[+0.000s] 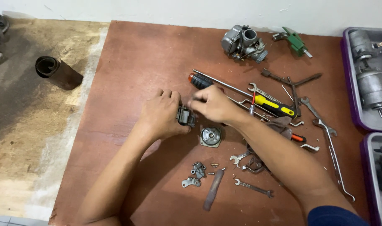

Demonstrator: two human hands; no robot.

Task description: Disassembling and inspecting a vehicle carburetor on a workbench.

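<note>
My left hand [161, 114] grips a small dark metal part [185, 116] on the reddish-brown board [136, 62]. My right hand [211, 104] is pinched at the top of that same part, fingers closed on something too small to make out. Just below my right hand lies a round metal cover [210, 136]. A screwdriver with a red-and-black handle [200, 80] lies just beyond my hands.
A grey carburettor [243, 42] and a green tool [294, 42] sit at the far edge. A yellow-handled screwdriver [274, 105], wrenches [325, 129], small brackets and screws [196, 173] and a flat metal strip [213, 189] lie around. Purple trays [353, 104] of motor parts stand right. A dark roll [57, 72] lies left.
</note>
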